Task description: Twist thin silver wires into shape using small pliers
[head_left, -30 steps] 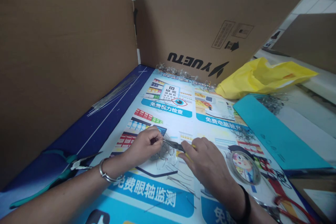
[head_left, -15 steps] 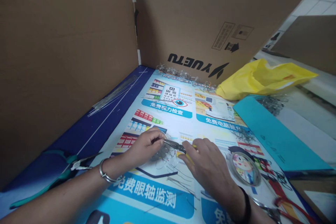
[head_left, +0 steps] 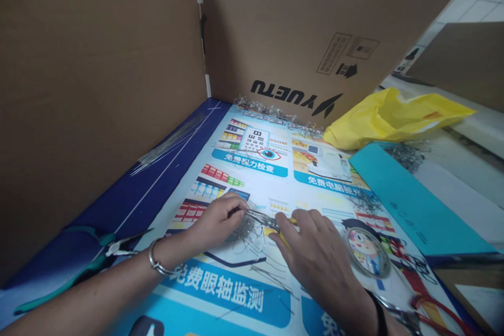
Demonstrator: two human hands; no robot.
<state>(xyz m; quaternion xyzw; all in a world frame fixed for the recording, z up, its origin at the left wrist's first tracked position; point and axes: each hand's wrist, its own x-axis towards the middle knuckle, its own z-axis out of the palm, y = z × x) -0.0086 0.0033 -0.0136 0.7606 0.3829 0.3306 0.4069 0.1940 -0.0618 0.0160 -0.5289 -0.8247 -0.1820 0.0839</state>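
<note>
My right hand (head_left: 315, 252) is closed around the yellow-handled pliers (head_left: 264, 219), whose narrow metal jaws point left. The jaw tips meet the fingertips of my left hand (head_left: 222, 220), which pinches a thin wire mostly hidden by the fingers. Below and between the hands lies a tangle of fine wire (head_left: 249, 233) on the printed sheet (head_left: 236, 320). Loose wire pieces (head_left: 271, 278) are scattered just in front of it.
Teal-handled pliers (head_left: 88, 268) lie left; red-handled pliers (head_left: 437, 310) and a tape roll (head_left: 368, 252) lie right. Straight wires (head_left: 169, 149) rest by the cardboard wall (head_left: 98, 63). Wire pieces line the back cardboard (head_left: 334, 10), near a yellow bag (head_left: 394, 118) and turquoise board (head_left: 417, 199).
The right hand and the pliers have turned slightly, and the jaws show more of their metal face. The left hand stays almost in place.
</note>
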